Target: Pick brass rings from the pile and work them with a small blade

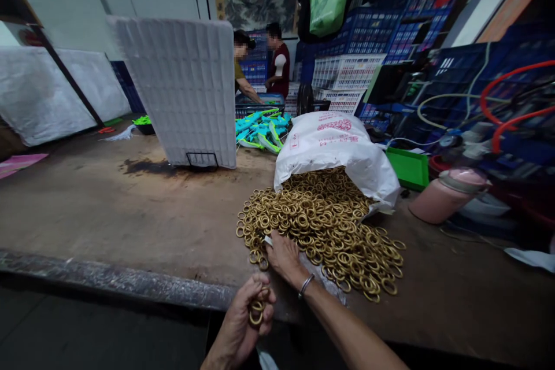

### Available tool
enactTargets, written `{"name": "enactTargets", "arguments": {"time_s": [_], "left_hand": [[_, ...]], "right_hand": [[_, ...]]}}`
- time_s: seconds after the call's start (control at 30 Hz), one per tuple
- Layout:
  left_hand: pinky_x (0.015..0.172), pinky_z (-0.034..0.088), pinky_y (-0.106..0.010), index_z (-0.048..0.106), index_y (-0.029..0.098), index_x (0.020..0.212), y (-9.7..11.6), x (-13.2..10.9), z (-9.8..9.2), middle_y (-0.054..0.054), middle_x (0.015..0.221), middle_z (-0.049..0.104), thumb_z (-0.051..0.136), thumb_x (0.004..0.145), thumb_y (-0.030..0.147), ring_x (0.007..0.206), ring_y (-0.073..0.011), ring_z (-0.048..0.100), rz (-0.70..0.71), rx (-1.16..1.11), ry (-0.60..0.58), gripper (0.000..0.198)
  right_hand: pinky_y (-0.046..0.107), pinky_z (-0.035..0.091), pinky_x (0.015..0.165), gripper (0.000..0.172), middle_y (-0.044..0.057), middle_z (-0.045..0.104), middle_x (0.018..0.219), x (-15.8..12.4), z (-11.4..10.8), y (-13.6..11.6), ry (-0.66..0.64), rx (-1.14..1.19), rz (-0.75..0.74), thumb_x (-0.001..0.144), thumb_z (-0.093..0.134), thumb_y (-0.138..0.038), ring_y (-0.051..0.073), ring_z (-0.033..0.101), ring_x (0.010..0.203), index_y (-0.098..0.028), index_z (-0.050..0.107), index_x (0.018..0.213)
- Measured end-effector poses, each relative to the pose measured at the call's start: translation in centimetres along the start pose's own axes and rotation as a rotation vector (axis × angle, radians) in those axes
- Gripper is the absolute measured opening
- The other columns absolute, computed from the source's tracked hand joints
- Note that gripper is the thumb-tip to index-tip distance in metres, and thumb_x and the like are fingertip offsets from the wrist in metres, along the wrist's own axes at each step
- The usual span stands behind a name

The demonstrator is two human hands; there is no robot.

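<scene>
My left hand (249, 318), at the table's front edge, is closed around several gold-coloured rings (256, 313), which show between the fingers and palm. My right hand (285, 256), with a bracelet at the wrist, reaches down onto the near left side of a large heap of loose rings (321, 217). A white wrap or strip shows at one of its fingers. The fingertips are hidden against the heap, so I cannot see what they grip. The heap spills from the mouth of a white woven sack (332, 139) lying on its side.
A ridged white panel (186, 87) stands in a wire holder on the wooden table (108, 202). Behind are turquoise and green pieces (262, 127). To the right sit a green tray (406, 167) and a pink bottle (448, 193). Two people stand near stacked crates (347, 72).
</scene>
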State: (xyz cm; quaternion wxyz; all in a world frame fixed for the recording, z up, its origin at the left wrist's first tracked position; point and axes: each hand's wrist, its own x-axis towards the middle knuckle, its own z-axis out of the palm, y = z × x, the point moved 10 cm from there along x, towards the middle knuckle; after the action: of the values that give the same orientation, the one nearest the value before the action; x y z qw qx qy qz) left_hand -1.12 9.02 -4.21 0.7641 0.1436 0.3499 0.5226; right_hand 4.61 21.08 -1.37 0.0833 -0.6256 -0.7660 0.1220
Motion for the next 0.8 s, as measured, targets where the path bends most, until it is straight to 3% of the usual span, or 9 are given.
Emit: {"name": "enactTargets", "arguments": {"time_s": [0.07, 0.23, 0.37, 0.5, 0.63, 0.8], "left_hand": [[0.039, 0.025, -0.016, 0.054, 0.017, 0.086, -0.3, 0.2, -0.4, 0.001, 0.067, 0.055, 0.059, 0.071, 0.035, 0.047, -0.0054, 0.046, -0.042, -0.060, 0.017, 0.023], [0.041, 0.029, -0.016, 0.052, 0.013, 0.063, -0.2, 1.0, -1.0, -0.002, 0.068, 0.056, 0.066, 0.066, 0.034, 0.057, -0.0084, 0.052, -0.057, -0.129, 0.062, 0.026], [0.042, 0.031, -0.016, 0.051, 0.014, 0.066, 0.4, 1.8, -1.1, 0.000, 0.066, 0.054, 0.069, 0.064, 0.034, 0.057, -0.0083, 0.052, -0.015, -0.058, 0.121, 0.027], [0.037, 0.026, -0.014, 0.049, 0.016, 0.073, 0.7, 2.5, -0.2, 0.005, 0.056, 0.047, 0.066, 0.065, 0.041, 0.045, -0.0052, 0.044, 0.039, 0.072, 0.153, 0.032], [0.033, 0.023, -0.014, 0.047, 0.017, 0.073, 0.8, 3.3, 0.6, 0.007, 0.049, 0.042, 0.059, 0.065, 0.055, 0.038, -0.0040, 0.037, 0.134, 0.325, 0.172, 0.041], [0.030, 0.022, -0.017, 0.043, 0.019, 0.065, 0.0, 4.5, 0.6, 0.008, 0.039, 0.038, 0.054, 0.058, 0.067, 0.029, -0.0047, 0.029, 0.154, 0.590, 0.121, 0.049]], "right_hand": [[0.027, 0.031, 0.058, 0.019, 0.009, 0.065, 0.084, 0.2, 0.1, 0.0, -0.013, -0.003, 0.015, 0.080, 0.041, -0.023, 0.020, 0.061, 0.076, -0.017, 0.051, 0.095], [0.026, 0.031, 0.058, 0.017, 0.007, 0.065, 0.083, 0.0, -0.4, 0.5, 0.026, 0.032, -0.015, 0.077, 0.042, -0.017, 0.018, 0.060, 0.075, -0.017, 0.051, 0.092], [0.024, 0.030, 0.059, 0.012, 0.004, 0.062, 0.080, -0.9, -1.4, 1.9, 0.078, 0.116, -0.075, 0.076, 0.041, -0.016, 0.015, 0.057, 0.072, -0.018, 0.050, 0.084], [0.022, 0.031, 0.059, 0.011, 0.001, 0.057, 0.069, -3.0, -2.5, 3.2, 0.075, 0.274, -0.124, 0.078, 0.037, -0.016, 0.013, 0.053, 0.063, -0.019, 0.048, 0.079], [0.023, 0.035, 0.063, 0.014, 0.001, 0.058, 0.075, -5.7, -3.7, 2.5, 0.079, 0.401, -0.238, 0.077, 0.037, -0.015, 0.015, 0.053, 0.069, -0.021, 0.048, 0.082], [0.024, 0.040, 0.060, 0.013, 0.002, 0.059, 0.070, -6.5, -2.7, 2.4, 0.012, 0.525, -0.243, 0.079, 0.038, -0.027, 0.016, 0.055, 0.066, -0.023, 0.050, 0.077]]}}
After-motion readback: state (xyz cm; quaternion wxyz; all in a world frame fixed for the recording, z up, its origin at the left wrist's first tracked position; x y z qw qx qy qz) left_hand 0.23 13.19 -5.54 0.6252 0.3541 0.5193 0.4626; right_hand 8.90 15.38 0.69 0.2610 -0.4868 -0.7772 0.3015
